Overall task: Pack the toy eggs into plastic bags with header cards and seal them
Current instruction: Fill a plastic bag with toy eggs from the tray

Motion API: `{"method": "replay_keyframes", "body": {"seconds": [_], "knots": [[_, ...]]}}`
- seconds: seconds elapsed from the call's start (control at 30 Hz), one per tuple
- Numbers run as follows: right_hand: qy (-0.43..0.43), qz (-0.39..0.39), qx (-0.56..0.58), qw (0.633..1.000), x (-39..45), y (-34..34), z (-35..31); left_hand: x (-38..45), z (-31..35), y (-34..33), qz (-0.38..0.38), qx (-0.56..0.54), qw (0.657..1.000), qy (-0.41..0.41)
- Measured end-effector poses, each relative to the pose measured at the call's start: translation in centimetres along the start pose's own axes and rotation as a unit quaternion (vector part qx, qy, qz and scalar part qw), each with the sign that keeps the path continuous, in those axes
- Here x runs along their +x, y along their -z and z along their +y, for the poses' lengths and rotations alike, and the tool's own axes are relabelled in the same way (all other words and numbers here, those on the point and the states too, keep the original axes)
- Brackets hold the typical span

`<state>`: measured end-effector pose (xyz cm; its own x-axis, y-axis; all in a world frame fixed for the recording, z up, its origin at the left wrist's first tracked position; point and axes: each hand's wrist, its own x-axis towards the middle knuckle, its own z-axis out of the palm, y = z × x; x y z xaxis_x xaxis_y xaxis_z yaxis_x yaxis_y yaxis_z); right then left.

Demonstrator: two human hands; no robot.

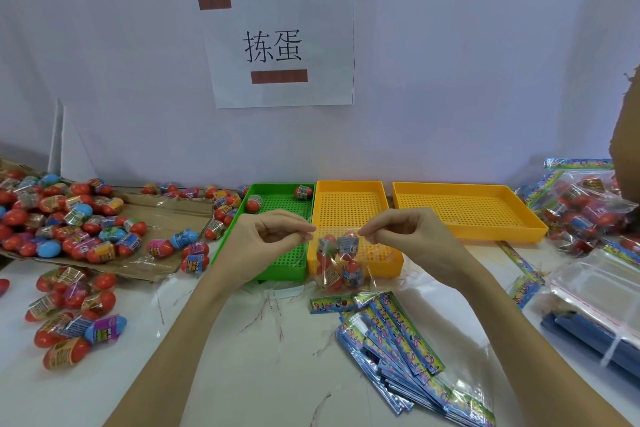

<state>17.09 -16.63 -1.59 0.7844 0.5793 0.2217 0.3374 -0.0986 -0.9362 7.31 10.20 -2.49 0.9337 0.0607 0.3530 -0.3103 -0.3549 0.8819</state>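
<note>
My left hand (273,239) and my right hand (401,236) are both up in front of me, each pinching a top corner of one clear plastic bag (337,263) between thumb and fingertips, the other fingers curled in loosely. The bag hangs between them over the near edge of the small yellow tray (349,208), and through the film I count several toy eggs (346,270) already inside, so the filling of this one looks done. By my reckoning I am at its mouth now, closing or stretching it; I cannot tell whether it is sealed, and I cannot make out a header card on it. Just below the bag, at about six o'clock from it, a single header card (332,305) lies on the white table (259,357), and from there toward five o'clock a whole fan of cards (408,340) waits. At three o'clock, past the large yellow tray (467,208), a heap of finished packs (585,208) with cards on top shows that a good share is packed. A stack of flat unused bags (595,291) sits at four o'clock. Much is left, though: at nine o'clock loose eggs (69,218) cover a flattened cardboard sheet (166,208), and more lie on the table at eight o'clock. The green tray (287,253) under my left hand has only two eggs at its far end.
</note>
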Motion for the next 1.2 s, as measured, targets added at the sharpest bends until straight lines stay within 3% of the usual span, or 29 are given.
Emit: {"method": "replay_keyframes", "body": {"seconds": [0.37, 0.63, 0.8, 0.93, 1.1, 1.2], "knots": [[-0.026, 0.05, 0.013, 0.998, 0.1, -1.1, -0.5, 0.2, -0.1, -0.9, 0.062, -0.062, 0.996, 0.024], [0.0, 0.078, 0.07, 0.994, 0.0, -2.1, -0.8, 0.3, 0.4, -0.4, 0.039, -0.051, 0.996, 0.057], [0.039, 0.028, 0.071, 0.996, -0.1, -3.4, -1.4, 0.1, 1.8, -2.4, 0.005, 0.065, 0.998, 0.019], [0.045, 0.04, 0.071, 0.996, 0.1, -4.2, -1.6, 0.2, 1.9, -3.7, 0.031, 0.01, 0.998, 0.046], [-0.001, 0.006, -0.099, 0.995, 0.1, -3.0, -1.0, 0.4, 1.5, -3.0, 0.13, -0.075, 0.984, 0.091], [0.006, 0.033, -0.063, 0.997, 0.1, -3.4, -0.8, 0.4, 1.6, -2.9, 0.128, -0.152, 0.971, 0.13]]}}
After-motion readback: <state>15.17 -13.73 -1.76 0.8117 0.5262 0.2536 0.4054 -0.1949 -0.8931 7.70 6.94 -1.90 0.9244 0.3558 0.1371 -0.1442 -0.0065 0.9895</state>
